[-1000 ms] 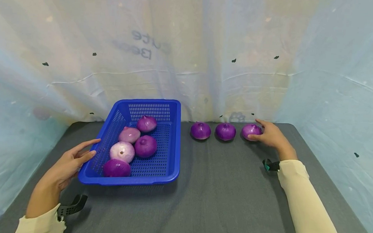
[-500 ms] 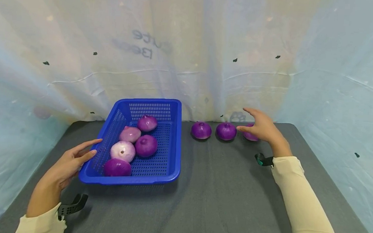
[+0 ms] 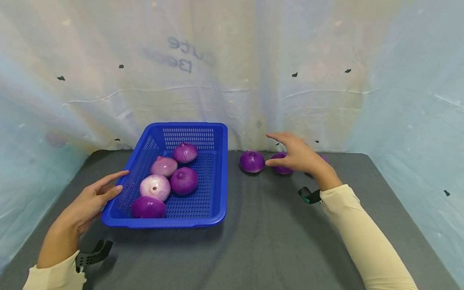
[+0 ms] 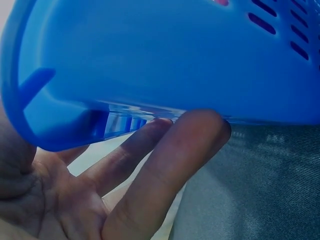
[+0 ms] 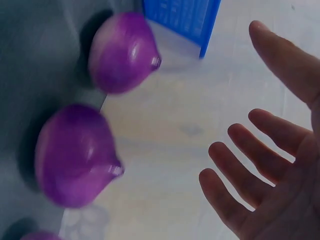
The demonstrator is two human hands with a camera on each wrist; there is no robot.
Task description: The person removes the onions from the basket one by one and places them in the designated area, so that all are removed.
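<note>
In the head view, a blue plastic basket [image 3: 188,223] stands left of centre with several purple and pale onions inside, among them a whitish onion [image 3: 155,187]. My left hand [image 3: 87,207] rests against its left side, index fingertip at the rim. In the left wrist view, straight fingers [image 4: 165,172] touch the basket's outer wall. My right hand [image 3: 298,154], fingers spread and nothing held, hovers over the row of onions at the back. The left onion [image 3: 252,162] shows fully beside the thumb tip. The hand partly covers the middle onion [image 3: 282,170] and most of the right one.
A dark grey cloth covers the table [image 3: 256,254]. Behind and at both sides hangs a pale plastic curtain [image 3: 229,64], close to the back edge and the onion row. The basket's corner [image 5: 202,40] shows near the left onion in the right wrist view.
My right hand has let go of the right onion, lifted and moved left past the middle onion towards the left one. My left hand and the basket keep their places.
</note>
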